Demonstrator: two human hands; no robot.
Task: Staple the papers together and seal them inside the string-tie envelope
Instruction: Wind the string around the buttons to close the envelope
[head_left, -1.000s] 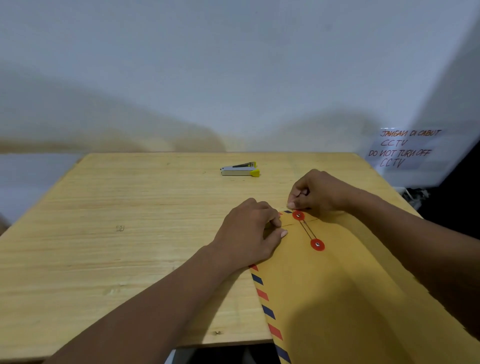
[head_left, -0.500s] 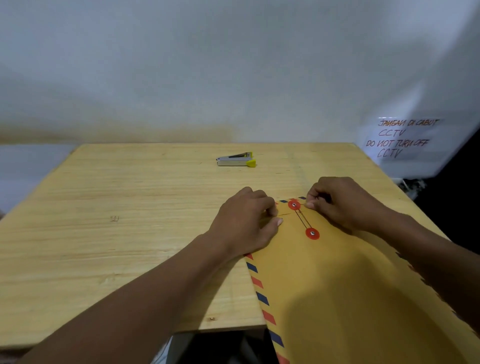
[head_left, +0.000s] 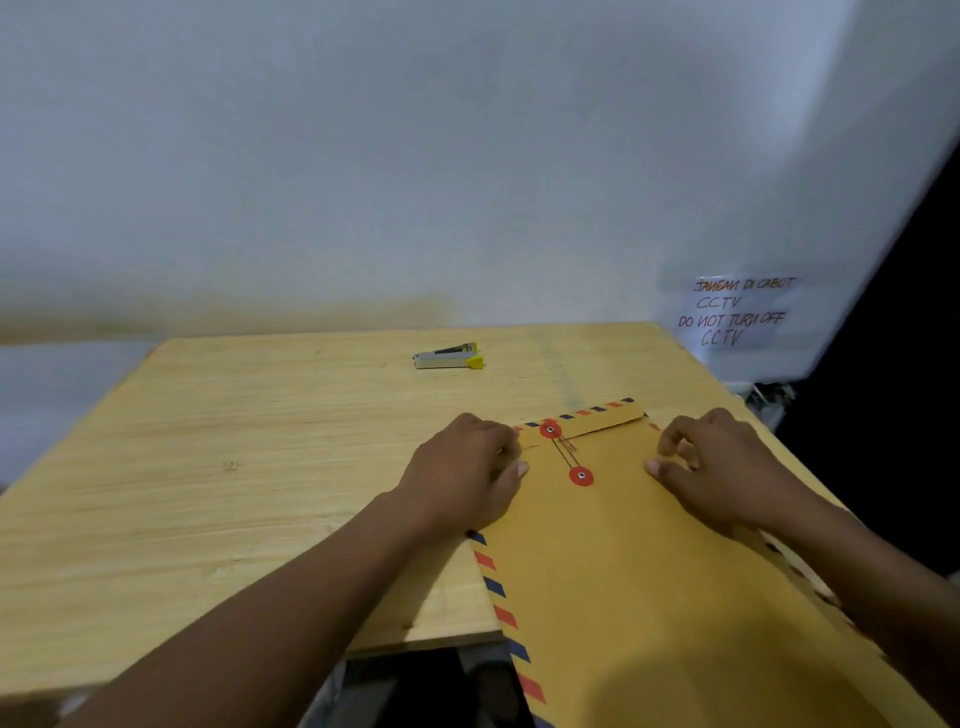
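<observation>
both forearms bare, no sleeves, rings or watch.

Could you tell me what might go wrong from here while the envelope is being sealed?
1. The envelope juts well past the table edge toward the person; if the left hand lifts, it could slide off.
2. The string between the two red discs looks thin and loosely wound, so the flap may reopen.
3. The right hand holds nothing, so the string's loose end may unwind.

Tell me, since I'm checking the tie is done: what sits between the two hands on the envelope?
In the head view, between the left hand and right hand lie the envelope's two red discs joined by string.
</observation>
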